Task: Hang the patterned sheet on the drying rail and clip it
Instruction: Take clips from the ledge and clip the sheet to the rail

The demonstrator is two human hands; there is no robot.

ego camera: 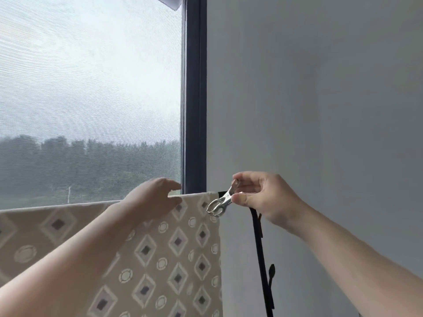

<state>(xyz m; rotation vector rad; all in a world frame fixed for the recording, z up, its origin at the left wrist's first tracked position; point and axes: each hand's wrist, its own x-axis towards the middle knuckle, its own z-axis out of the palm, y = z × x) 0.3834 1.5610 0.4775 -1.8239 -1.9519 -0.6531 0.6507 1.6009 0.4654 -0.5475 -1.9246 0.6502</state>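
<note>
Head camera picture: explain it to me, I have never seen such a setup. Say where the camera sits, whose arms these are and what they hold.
No machine here: a person wears one wide-angle camera on the head, so both bare arms reach in from below. The patterned sheet hangs over a drying rail, hidden but for its black end, before a window and a grey wall. The left hand holds the sheet's top edge. The right hand pinches the handles of a metal clip, whose mouth is at the sheet's upper right corner; whether it already bites the cloth is unclear.
</note>
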